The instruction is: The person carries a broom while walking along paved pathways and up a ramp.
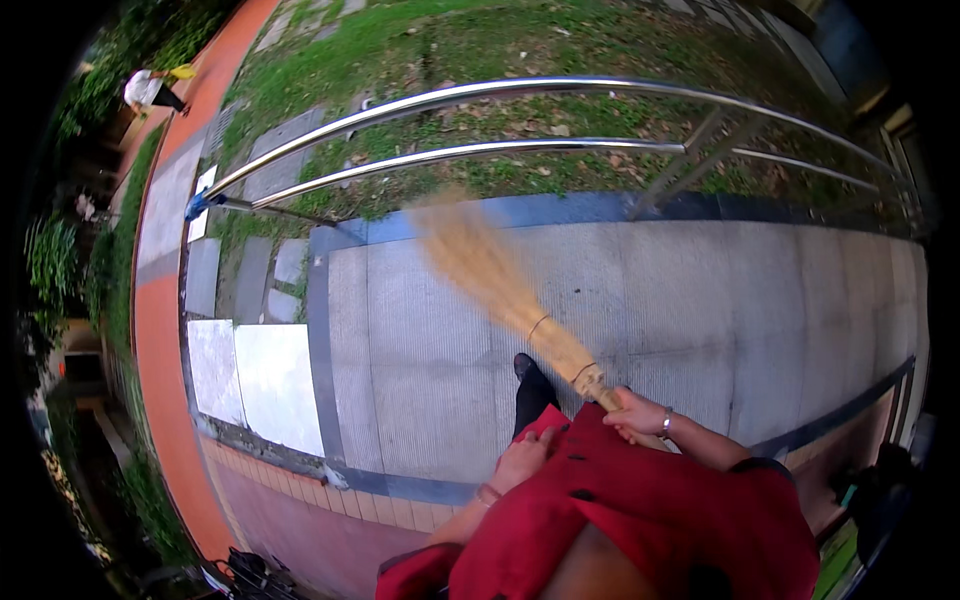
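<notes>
A straw-coloured broom [557, 347] slants from my right hand up and left across the paved ramp. Its spread bristles [470, 250] are blurred and reach near the ramp's far edge, below the metal railing. My right hand [637, 417], with a bracelet at the wrist, is closed around the short handle in front of my body. My left hand [524, 460] lies against the front of my red garment [560, 500], its fingers partly extended and no tool in it. A dark shoe [522, 366] shows on the paving left of the broom.
A two-bar metal railing [500, 92] runs along the ramp's far side, with grass [480, 50] and fallen leaves beyond. Pale slabs [275, 385] and an orange path [165, 400] lie to the left. A person [145, 90] with a yellow item is at the far left.
</notes>
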